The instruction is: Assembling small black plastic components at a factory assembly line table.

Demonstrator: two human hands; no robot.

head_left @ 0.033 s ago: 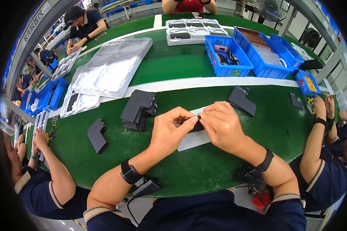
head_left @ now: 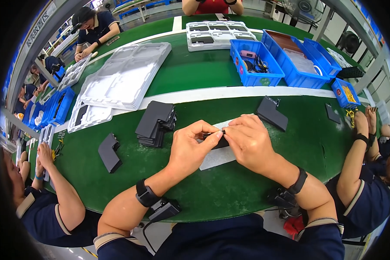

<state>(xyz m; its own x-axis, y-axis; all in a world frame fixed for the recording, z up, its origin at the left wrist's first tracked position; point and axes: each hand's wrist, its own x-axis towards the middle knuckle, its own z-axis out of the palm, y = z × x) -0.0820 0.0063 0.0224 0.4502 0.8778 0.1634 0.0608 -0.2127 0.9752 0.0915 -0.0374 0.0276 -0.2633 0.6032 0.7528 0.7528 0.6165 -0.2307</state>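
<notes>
Both hands meet over a pale grey strip (head_left: 212,161) on the green table. My left hand (head_left: 194,143) pinches a black flat piece (head_left: 221,143) between thumb and fingers. From the other side, my right hand (head_left: 249,138) closes its thumb and fingertips on the same piece's upper edge. My fingers cover most of it, so its full shape is hidden. To the left of my hands is a stack of black L-shaped flat packs (head_left: 154,121). One more L-shaped pack (head_left: 110,152) lies farther left, and another (head_left: 271,113) lies just beyond my right hand.
White plastic trays (head_left: 121,78) are stacked at the far left, and a filled white tray (head_left: 219,35) is at the back. Blue bins (head_left: 258,80) stand at the back right. Co-workers sit close on both sides, the right one's hand (head_left: 360,121) near yellow pieces.
My hands and the black piece stay put. At the right, the co-worker's hand has shifted slightly.
</notes>
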